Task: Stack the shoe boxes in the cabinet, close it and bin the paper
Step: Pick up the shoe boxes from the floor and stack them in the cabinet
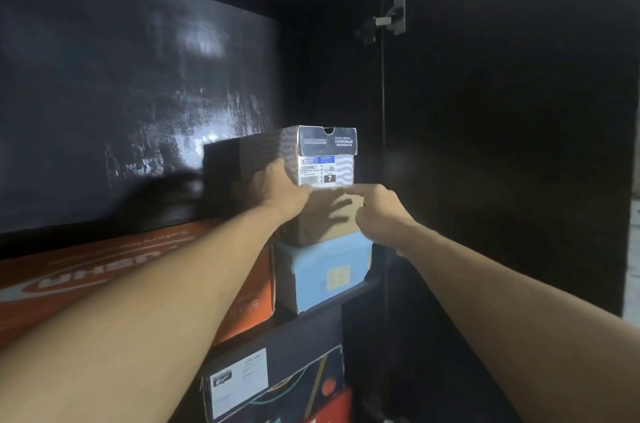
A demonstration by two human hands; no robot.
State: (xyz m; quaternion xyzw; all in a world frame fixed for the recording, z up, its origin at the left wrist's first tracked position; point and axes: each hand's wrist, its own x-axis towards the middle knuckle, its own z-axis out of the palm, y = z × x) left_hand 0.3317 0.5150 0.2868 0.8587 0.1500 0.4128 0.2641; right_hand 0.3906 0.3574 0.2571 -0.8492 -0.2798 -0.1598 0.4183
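Observation:
A white-and-black shoe box (325, 154) sits at the top of a stack inside the dark cabinet (138, 93). Under it lie a plain brown box (325, 225) and a light blue box (332, 270). My left hand (277, 189) is wrapped round the top box's lower left corner. My right hand (375, 209) touches the front of the brown box at its upper right, fingers bent. No paper is in view.
A large orange box (104, 270) lies to the left of the stack. A black box (277, 374) with a white label and a red box (332, 405) sit on the shelf below. The open cabinet door (502, 111) with its hinge (391, 19) stands to the right.

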